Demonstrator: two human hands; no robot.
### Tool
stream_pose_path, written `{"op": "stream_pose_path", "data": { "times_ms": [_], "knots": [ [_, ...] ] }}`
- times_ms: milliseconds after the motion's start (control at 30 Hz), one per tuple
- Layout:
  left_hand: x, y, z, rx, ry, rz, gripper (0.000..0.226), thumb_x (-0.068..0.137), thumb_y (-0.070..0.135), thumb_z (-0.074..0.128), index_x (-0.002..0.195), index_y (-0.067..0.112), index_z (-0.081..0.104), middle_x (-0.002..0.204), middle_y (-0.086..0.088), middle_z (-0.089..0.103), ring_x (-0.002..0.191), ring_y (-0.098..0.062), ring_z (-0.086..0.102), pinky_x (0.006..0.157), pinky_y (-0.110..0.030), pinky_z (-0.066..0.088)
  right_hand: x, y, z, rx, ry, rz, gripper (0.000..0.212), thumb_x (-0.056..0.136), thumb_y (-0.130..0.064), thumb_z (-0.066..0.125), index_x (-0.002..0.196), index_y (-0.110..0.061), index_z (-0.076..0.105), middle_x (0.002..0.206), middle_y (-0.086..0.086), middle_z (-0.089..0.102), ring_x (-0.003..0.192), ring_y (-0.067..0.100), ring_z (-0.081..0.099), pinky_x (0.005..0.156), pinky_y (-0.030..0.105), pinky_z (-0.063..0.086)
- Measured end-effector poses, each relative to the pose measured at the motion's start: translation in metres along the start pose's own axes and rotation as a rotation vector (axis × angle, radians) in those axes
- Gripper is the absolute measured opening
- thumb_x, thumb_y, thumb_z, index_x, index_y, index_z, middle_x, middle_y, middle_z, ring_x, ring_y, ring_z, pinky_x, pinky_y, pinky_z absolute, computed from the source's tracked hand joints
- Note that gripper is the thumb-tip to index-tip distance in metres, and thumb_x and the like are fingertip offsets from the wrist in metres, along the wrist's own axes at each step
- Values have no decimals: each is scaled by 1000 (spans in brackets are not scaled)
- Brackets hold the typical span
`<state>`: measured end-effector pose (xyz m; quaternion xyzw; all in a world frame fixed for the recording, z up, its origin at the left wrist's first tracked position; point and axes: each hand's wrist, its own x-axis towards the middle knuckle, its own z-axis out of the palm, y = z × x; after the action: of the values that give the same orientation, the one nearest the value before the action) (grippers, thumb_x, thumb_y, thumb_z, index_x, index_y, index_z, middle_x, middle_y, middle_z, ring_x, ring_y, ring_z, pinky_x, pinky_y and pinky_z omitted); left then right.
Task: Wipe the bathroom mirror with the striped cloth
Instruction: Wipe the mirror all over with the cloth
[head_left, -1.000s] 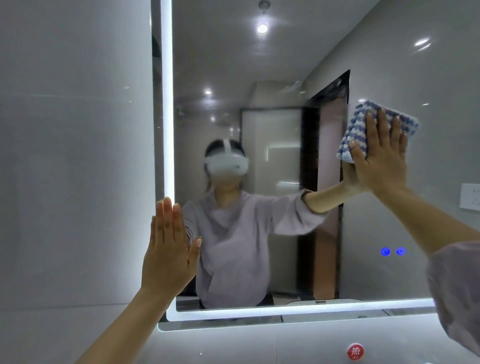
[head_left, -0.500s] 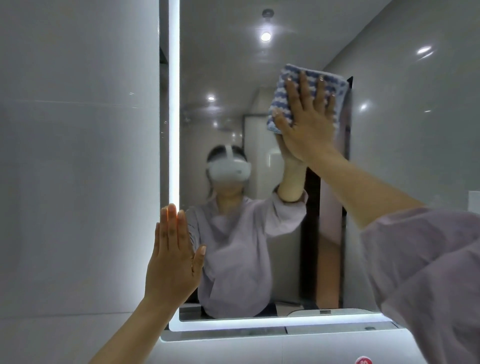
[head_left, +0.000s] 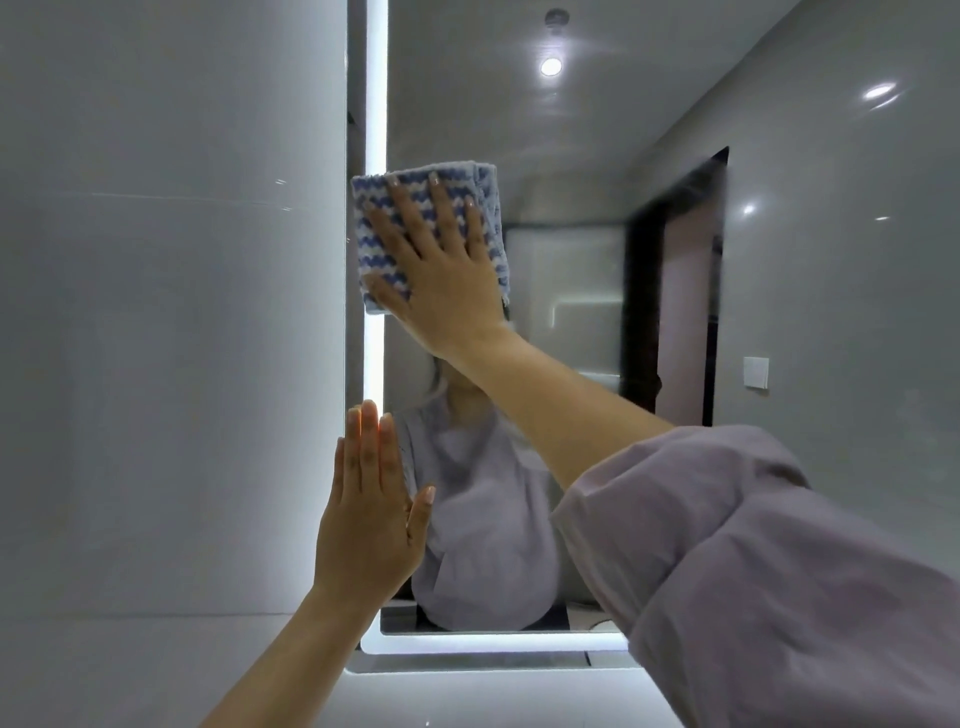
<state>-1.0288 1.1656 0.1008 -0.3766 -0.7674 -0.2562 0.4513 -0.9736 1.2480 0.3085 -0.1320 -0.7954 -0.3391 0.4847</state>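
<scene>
Blue-and-white striped cloth (head_left: 374, 254) lies flat against the mirror (head_left: 571, 182) at its upper left, overlapping the vertical light strip (head_left: 375, 104). Half a second ago it was near the upper centre; it has since travelled left and down. The right hand (head_left: 441, 270) presses it with fingers spread and straight. The left hand (head_left: 369, 519), flat with fingers together, remains at the lower left edge of the mirror.
</scene>
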Motion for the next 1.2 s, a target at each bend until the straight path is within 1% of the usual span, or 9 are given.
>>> {"op": "stream_pose_path", "data": {
  "times_ms": [200, 333, 400, 600, 700, 900, 967, 1067, 1200],
  "knots": [
    [-1, -2, 1, -11, -1, 21, 77, 94, 52, 25, 150, 2, 7, 160, -14, -1, 149, -28, -2, 121, -34, 1, -2, 17, -3, -13, -17, -50, 72, 95, -63, 22, 154, -25, 2, 162, 1, -2, 148, 31, -6, 119, 46, -8],
    [-1, -2, 1, -44, 3, 17, 77, 93, 52, 26, 150, 2, 9, 160, -14, 1, 149, -29, 0, 121, -42, 14, -8, 49, -5, -31, 19, -15, 70, 95, -62, 22, 154, -28, 5, 162, -2, 1, 148, 29, -4, 117, 44, -10],
    [-1, -1, 0, -61, 2, 16, 77, 93, 52, 24, 149, 2, 9, 160, -15, 2, 148, -30, 2, 119, -44, 17, -14, 71, -7, -27, 42, 14, 69, 95, -62, 21, 154, -28, 6, 162, -1, 3, 148, 28, -3, 117, 42, -10],
    [-2, 0, -1, -67, 4, 26, 77, 93, 52, 24, 149, 0, 12, 159, -16, 4, 148, -32, 4, 118, -46, 20, -40, 157, -10, -57, 34, 167, 70, 95, -64, 14, 153, -30, -5, 162, -2, -6, 148, 27, -7, 119, 45, -5],
    [-2, 0, -1, -68, 5, 27, 77, 93, 51, 26, 149, -1, 12, 159, -17, 5, 148, -33, 6, 118, -48, 22, -60, 195, -11, -57, 29, 245, 70, 94, -65, 13, 152, -31, -6, 162, -1, -6, 148, 28, -8, 120, 48, -1],
    [-2, 1, -2, -64, 0, 30, 77, 93, 50, 24, 148, -2, 11, 159, -18, 4, 148, -33, 5, 118, -47, 21, -99, 256, -12, -27, -17, 425, 71, 93, -64, 11, 151, -30, -12, 161, 1, -11, 147, 26, -13, 119, 44, -7],
    [-3, 1, -2, -64, -4, 26, 77, 93, 50, 24, 148, -2, 12, 159, -18, 3, 148, -33, 4, 118, -47, 21, -107, 266, -13, -10, -18, 484, 71, 92, -64, 11, 151, -31, -11, 161, -2, -11, 147, 24, -13, 119, 43, -6],
    [-3, 0, -1, -64, -4, 28, 77, 93, 50, 24, 148, -1, 10, 159, -17, 2, 148, -33, 3, 118, -47, 20, -109, 269, -13, 9, -10, 508, 70, 92, -62, 13, 152, -31, -8, 162, -3, -10, 148, 24, -12, 119, 43, -5],
    [-3, -1, -1, -58, -6, 31, 77, 94, 51, 22, 149, -1, 7, 159, -17, -2, 148, -32, 0, 120, -44, 14, -103, 260, -11, 28, 14, 577, 69, 92, -62, 12, 152, -32, -5, 162, -3, -7, 148, 25, -9, 120, 45, -4]
  ]
}}
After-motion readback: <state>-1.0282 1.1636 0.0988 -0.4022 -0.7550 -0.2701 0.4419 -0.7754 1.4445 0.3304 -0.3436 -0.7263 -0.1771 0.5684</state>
